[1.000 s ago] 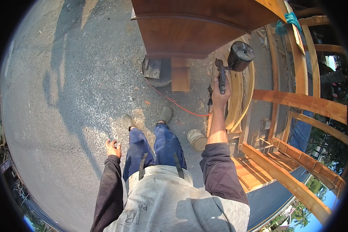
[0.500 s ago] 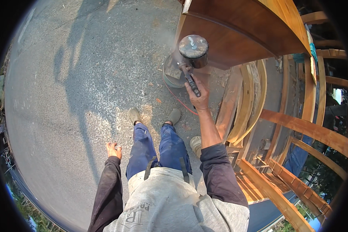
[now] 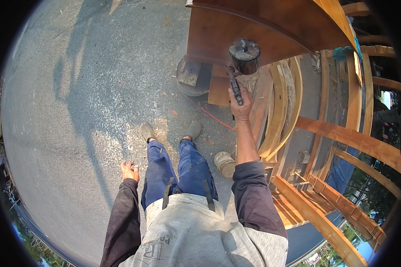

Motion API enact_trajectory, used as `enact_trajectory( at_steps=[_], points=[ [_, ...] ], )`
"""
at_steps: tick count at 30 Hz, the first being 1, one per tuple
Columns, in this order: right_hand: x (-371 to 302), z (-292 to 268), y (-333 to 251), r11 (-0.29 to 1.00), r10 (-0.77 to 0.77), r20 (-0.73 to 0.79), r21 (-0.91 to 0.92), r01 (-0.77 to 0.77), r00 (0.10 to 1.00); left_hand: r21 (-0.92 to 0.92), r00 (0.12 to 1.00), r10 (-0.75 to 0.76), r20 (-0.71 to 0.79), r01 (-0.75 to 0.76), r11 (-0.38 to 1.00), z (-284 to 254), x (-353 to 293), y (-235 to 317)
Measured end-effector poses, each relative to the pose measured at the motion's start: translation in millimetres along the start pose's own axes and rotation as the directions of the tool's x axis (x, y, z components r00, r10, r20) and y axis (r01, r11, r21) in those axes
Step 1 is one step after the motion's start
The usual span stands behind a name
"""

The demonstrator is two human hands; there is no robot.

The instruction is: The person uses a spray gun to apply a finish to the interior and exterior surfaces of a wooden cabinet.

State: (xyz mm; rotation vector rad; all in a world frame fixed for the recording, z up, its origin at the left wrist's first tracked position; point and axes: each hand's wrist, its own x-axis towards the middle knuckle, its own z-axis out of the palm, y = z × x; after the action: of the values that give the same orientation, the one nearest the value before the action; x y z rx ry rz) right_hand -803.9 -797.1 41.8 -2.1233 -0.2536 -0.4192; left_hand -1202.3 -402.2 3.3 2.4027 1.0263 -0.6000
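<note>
My right hand [image 3: 242,107] grips the handle of a paint spray gun [image 3: 245,58], which has a dark, paint-smeared round cup on top. The gun is in front of a large varnished brown wooden panel [image 3: 223,33] with a curved edge; whether it touches cannot be made out. My left hand [image 3: 129,171] hangs low beside my left leg, holding nothing, its fingers loosely bent and apart.
A round container with a block on it [image 3: 189,73] stands left of the panel. A thin red hose [image 3: 209,115] runs over the ground. Near my right forearm is a pale bucket [image 3: 226,163]. Curved wooden pieces [image 3: 275,111] and long beams [image 3: 352,144] fill the right side.
My right hand has moved the spray gun rightward, from the panel's left edge to in front of its face. The mist near the nozzle no longer shows. My left hand stays low.
</note>
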Motion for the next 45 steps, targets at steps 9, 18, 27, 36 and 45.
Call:
enact_trajectory(
  at_steps=[9,18,27,36,45],
  points=[
    [-11,-62,56,0.964,0.237,-0.219,-0.070,-0.257,0.947,-0.073,0.997,0.076,0.027,-0.074,0.995,28,20,8],
    [-19,-42,62,0.958,0.079,-0.266,-0.245,-0.147,0.961,0.034,0.986,0.168,-0.004,-0.167,0.985,36,30,-14],
    [-14,55,-6,0.999,0.042,0.008,-0.007,-0.042,0.999,-0.103,0.999,0.034,0.025,-0.032,0.994,17,25,-9],
    [-18,107,-36,0.984,-0.110,0.184,0.158,0.081,0.977,-0.043,0.997,0.080,-0.020,-0.081,0.996,23,18,-32],
    [-13,66,19,0.997,0.045,0.050,0.068,-0.048,0.998,-0.126,0.994,-0.033,0.106,0.047,0.991,22,25,4]
  ],
)
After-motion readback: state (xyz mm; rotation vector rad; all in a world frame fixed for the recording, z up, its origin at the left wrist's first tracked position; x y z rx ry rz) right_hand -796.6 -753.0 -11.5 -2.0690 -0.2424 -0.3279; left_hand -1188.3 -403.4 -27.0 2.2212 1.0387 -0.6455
